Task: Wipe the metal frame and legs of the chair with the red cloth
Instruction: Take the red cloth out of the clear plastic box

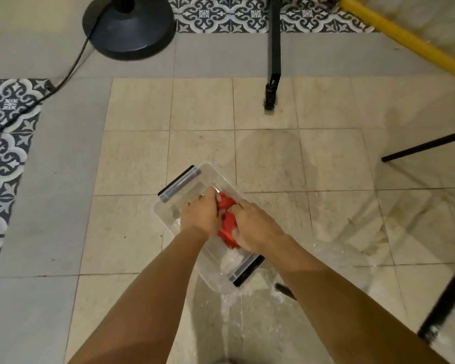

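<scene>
Step in hand: prep. My left hand (199, 216) and right hand (255, 228) both grip red cloth (227, 219), wringing over clear tub (166, 222) on floor. Next: carry cloth to black chair leg (426, 145) at right, likely.

Open tile stretches between the clear tub (172, 225) and a black upright post (273, 48) beyond it. A thin black leg (426, 147) and a thicker black leg (449, 292) slant in from the right; a fan base (132, 35) and its cord (71, 67) occupy the far left.
</scene>
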The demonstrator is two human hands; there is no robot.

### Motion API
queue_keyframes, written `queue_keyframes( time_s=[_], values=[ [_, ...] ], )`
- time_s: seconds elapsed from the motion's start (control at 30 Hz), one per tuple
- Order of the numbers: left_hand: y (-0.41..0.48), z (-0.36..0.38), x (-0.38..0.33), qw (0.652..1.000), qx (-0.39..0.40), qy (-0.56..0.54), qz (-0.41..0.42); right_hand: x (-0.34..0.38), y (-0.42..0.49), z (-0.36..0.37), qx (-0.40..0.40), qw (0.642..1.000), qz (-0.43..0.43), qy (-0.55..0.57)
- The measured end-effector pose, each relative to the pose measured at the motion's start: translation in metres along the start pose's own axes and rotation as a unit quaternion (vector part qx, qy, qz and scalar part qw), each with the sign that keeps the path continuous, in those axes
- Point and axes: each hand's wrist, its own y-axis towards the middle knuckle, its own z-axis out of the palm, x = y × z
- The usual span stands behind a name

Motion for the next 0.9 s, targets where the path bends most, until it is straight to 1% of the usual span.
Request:
queue_keyframes(
  time_s=[0.03, 0.13, 0.27, 0.33, 0.6, 0.77, 0.9],
  values=[
    [-0.004, -0.005, -0.005, 1.000, -0.007, -0.023, 0.009, 0.000, -0.006, -0.006, -0.006, 1.000, 0.002, -0.009],
    [-0.018, -0.019, -0.019, 0.995, 0.006, -0.100, 0.014, 0.002, -0.023, -0.022, -0.026, 1.000, 0.011, -0.014],
    [-0.032, -0.046, -0.033, 0.990, -0.002, -0.138, 0.008, 0.012, -0.049, -0.053, -0.047, 0.998, 0.025, -0.019],
    [-0.049, -0.074, -0.051, 0.986, -0.008, -0.164, 0.013, 0.021, -0.077, -0.082, -0.067, 0.997, 0.032, -0.028],
    [-0.141, -0.181, -0.136, 0.976, -0.038, -0.188, 0.103, 0.069, -0.190, -0.187, -0.178, 0.983, 0.031, -0.023],
    [-0.215, -0.243, -0.190, 0.963, -0.062, -0.207, 0.159, 0.102, -0.277, -0.231, -0.237, 0.970, 0.026, -0.040],
    [-0.272, -0.284, -0.231, 0.959, -0.095, -0.179, 0.199, 0.119, -0.346, -0.257, -0.283, 0.957, 0.040, -0.040]
  ],
)
